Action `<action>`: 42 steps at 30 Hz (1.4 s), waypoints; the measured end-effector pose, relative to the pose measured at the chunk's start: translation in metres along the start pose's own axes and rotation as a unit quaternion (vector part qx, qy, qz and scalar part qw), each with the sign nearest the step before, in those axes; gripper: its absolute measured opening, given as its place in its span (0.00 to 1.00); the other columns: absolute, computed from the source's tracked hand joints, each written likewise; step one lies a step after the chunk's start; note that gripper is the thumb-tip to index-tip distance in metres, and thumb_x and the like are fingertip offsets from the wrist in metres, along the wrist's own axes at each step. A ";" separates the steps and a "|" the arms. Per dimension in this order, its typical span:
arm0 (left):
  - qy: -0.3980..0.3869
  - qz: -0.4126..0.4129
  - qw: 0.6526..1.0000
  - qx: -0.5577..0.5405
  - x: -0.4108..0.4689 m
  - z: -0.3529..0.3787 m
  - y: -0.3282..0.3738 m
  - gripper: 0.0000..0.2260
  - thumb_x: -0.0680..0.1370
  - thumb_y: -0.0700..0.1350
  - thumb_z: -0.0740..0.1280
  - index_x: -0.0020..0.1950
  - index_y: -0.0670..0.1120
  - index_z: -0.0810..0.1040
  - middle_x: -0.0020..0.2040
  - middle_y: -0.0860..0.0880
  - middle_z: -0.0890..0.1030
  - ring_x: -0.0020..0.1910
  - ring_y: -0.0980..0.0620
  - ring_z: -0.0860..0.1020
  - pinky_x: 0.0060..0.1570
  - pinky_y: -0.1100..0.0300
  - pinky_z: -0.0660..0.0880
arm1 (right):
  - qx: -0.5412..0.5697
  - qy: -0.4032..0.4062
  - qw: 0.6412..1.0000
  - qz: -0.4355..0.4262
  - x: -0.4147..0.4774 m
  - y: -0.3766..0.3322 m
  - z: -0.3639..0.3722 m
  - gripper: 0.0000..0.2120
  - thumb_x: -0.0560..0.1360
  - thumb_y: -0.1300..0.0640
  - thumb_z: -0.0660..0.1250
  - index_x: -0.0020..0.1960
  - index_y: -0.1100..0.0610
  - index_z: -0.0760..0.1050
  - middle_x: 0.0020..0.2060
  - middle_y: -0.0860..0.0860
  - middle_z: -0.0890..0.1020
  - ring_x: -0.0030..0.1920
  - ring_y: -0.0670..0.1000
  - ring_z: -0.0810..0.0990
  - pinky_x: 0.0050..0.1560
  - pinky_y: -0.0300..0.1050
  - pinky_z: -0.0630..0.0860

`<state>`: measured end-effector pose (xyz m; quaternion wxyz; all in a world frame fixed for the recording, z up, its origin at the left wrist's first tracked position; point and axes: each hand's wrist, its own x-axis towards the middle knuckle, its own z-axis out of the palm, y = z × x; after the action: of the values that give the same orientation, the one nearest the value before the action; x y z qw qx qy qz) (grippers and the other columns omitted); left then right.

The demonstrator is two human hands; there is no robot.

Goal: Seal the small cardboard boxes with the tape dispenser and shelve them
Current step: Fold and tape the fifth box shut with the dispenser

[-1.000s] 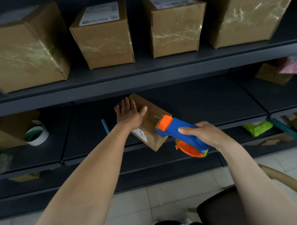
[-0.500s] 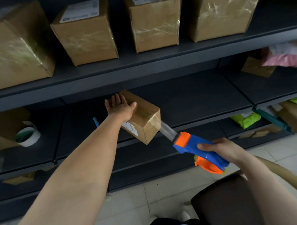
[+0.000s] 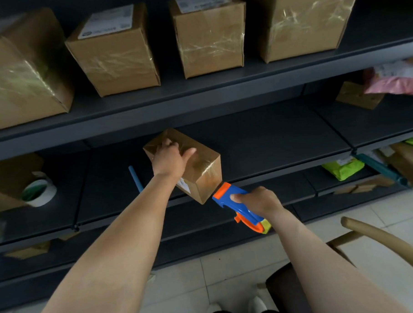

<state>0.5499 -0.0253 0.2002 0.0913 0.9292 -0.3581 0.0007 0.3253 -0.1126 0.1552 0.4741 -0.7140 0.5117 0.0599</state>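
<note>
The right hand (image 3: pixel 259 201) wraps its fingers round the handle of the blue and orange tape dispenser (image 3: pixel 228 198). The dispenser's orange head touches the near lower corner of the small cardboard box (image 3: pixel 201 166). That box is plain brown, glossy with clear tape across its top and front, with a white label low on its left side. It sits turned corner-on at the front edge of the dark middle shelf (image 3: pixel 271 141). The left hand (image 3: pixel 170 158) grips the box's top, fingers curled and thumb spread. Above and behind the box stand larger taped boxes (image 3: pixel 116 53).

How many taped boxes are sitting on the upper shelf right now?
4, in a row on the upper shelf: far-left box, left-centre box, centre box, right box. Others may lie beyond the frame.
</note>
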 end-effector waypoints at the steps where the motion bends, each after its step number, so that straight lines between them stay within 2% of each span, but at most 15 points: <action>1: -0.042 -0.013 0.999 -0.012 -0.001 -0.002 0.001 0.38 0.73 0.72 0.50 0.68 0.44 0.70 0.71 0.45 0.65 0.65 0.43 0.69 0.57 0.49 0.69 | -0.004 0.009 1.000 -0.001 0.001 -0.004 0.003 0.20 0.68 0.38 0.67 0.41 0.56 0.75 0.31 0.48 0.80 0.35 0.48 0.78 0.34 0.42 0.71; 3: -0.114 -0.025 0.993 -0.007 -0.006 -0.002 0.002 0.50 0.65 0.79 0.48 0.76 0.44 0.57 0.75 0.48 0.54 0.73 0.43 0.60 0.70 0.41 0.53 | -0.011 0.014 1.000 -0.001 0.003 -0.011 0.009 0.19 0.69 0.38 0.67 0.42 0.55 0.75 0.34 0.49 0.79 0.36 0.48 0.78 0.31 0.41 0.68; 5: -0.130 -0.015 0.991 0.008 -0.013 0.002 0.003 0.55 0.63 0.80 0.49 0.77 0.44 0.48 0.76 0.48 0.48 0.75 0.42 0.54 0.70 0.38 0.42 | -0.018 0.018 1.000 -0.001 0.004 -0.016 0.012 0.21 0.68 0.38 0.67 0.46 0.55 0.75 0.37 0.50 0.79 0.37 0.49 0.78 0.31 0.41 0.68; 7: -0.139 0.002 0.990 0.014 -0.013 0.001 0.002 0.56 0.62 0.80 0.51 0.77 0.44 0.44 0.76 0.47 0.46 0.75 0.40 0.50 0.70 0.36 0.40 | -0.031 0.027 0.999 0.001 0.008 -0.019 0.013 0.20 0.69 0.37 0.68 0.44 0.54 0.74 0.37 0.50 0.79 0.37 0.48 0.78 0.31 0.41 0.68; 11: -0.215 0.022 0.975 0.058 -0.010 -0.007 0.004 0.60 0.61 0.80 0.55 0.76 0.42 0.37 0.77 0.41 0.38 0.75 0.38 0.39 0.69 0.38 0.36 | -0.039 0.030 0.999 0.010 0.010 -0.026 0.008 0.19 0.69 0.38 0.69 0.39 0.52 0.69 0.37 0.50 0.78 0.37 0.48 0.78 0.31 0.40 0.68; 14: -0.185 0.048 0.979 0.076 -0.016 -0.007 0.009 0.53 0.68 0.76 0.55 0.76 0.40 0.40 0.77 0.38 0.41 0.75 0.37 0.41 0.71 0.43 0.39 | -0.041 0.026 0.999 0.013 0.011 -0.029 0.009 0.19 0.69 0.37 0.69 0.40 0.52 0.70 0.37 0.50 0.78 0.36 0.48 0.78 0.30 0.41 0.67; 17: -0.138 0.101 0.981 0.094 -0.026 -0.002 0.016 0.42 0.76 0.68 0.51 0.76 0.38 0.45 0.77 0.38 0.46 0.76 0.42 0.45 0.73 0.50 0.45 | -0.048 0.027 0.998 0.016 0.012 -0.030 0.011 0.19 0.68 0.37 0.68 0.42 0.52 0.72 0.36 0.50 0.79 0.36 0.49 0.79 0.30 0.42 0.68; 21: -0.044 0.165 0.970 0.174 -0.046 0.010 0.020 0.32 0.81 0.59 0.47 0.76 0.37 0.52 0.76 0.38 0.56 0.75 0.41 0.54 0.73 0.50 0.49 | -0.027 0.038 0.999 0.020 0.012 -0.030 0.011 0.18 0.65 0.37 0.70 0.38 0.51 0.72 0.34 0.49 0.79 0.35 0.49 0.79 0.28 0.42 0.67; 25: -0.042 0.155 0.973 0.165 -0.048 0.015 0.021 0.31 0.81 0.59 0.46 0.76 0.39 0.52 0.76 0.40 0.55 0.76 0.42 0.52 0.73 0.47 0.46 | -0.015 0.028 0.999 0.024 0.011 -0.030 0.011 0.19 0.64 0.36 0.70 0.41 0.51 0.75 0.36 0.50 0.82 0.36 0.50 0.81 0.31 0.42 0.72; 28: -0.049 0.141 0.985 0.083 -0.044 0.013 0.017 0.35 0.78 0.64 0.51 0.76 0.42 0.54 0.77 0.44 0.56 0.76 0.45 0.52 0.73 0.51 0.46 | -0.019 0.038 0.999 0.028 0.008 -0.030 0.011 0.19 0.65 0.36 0.70 0.40 0.52 0.73 0.34 0.50 0.81 0.33 0.49 0.80 0.28 0.41 0.68; 30: -0.054 0.127 0.989 0.044 -0.040 0.011 0.017 0.33 0.78 0.63 0.54 0.76 0.44 0.56 0.77 0.45 0.57 0.76 0.47 0.52 0.73 0.54 0.48 | -0.017 0.040 0.998 0.035 0.006 -0.029 0.013 0.20 0.66 0.37 0.70 0.39 0.53 0.72 0.33 0.50 0.80 0.32 0.49 0.79 0.27 0.41 0.67; 34: -0.043 0.110 0.993 0.025 -0.043 0.010 0.021 0.32 0.79 0.61 0.56 0.76 0.43 0.57 0.76 0.45 0.58 0.76 0.47 0.52 0.73 0.53 0.48 | 0.003 0.036 0.999 0.032 0.002 -0.025 0.018 0.20 0.68 0.37 0.69 0.43 0.54 0.74 0.36 0.51 0.80 0.34 0.48 0.79 0.28 0.41 0.69; 38: -0.047 0.103 0.993 0.038 -0.046 0.006 0.026 0.31 0.79 0.60 0.56 0.76 0.43 0.56 0.77 0.44 0.57 0.76 0.46 0.52 0.73 0.53 0.48 | 0.013 0.031 0.999 0.022 -0.004 -0.020 0.021 0.21 0.70 0.38 0.68 0.48 0.55 0.73 0.37 0.50 0.78 0.35 0.46 0.77 0.28 0.40 0.66; 42: -0.051 0.100 0.994 0.000 -0.042 -0.010 0.023 0.30 0.79 0.59 0.57 0.76 0.43 0.58 0.76 0.45 0.59 0.76 0.46 0.54 0.72 0.52 0.54 | 0.013 0.025 0.999 0.021 -0.011 -0.025 0.011 0.23 0.68 0.37 0.69 0.48 0.56 0.73 0.38 0.50 0.79 0.36 0.47 0.78 0.29 0.41 0.68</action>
<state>0.5038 -0.0120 0.2114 0.0722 0.8876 -0.4535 -0.0370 0.3440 -0.0962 0.1708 0.4692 -0.6980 0.5390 0.0453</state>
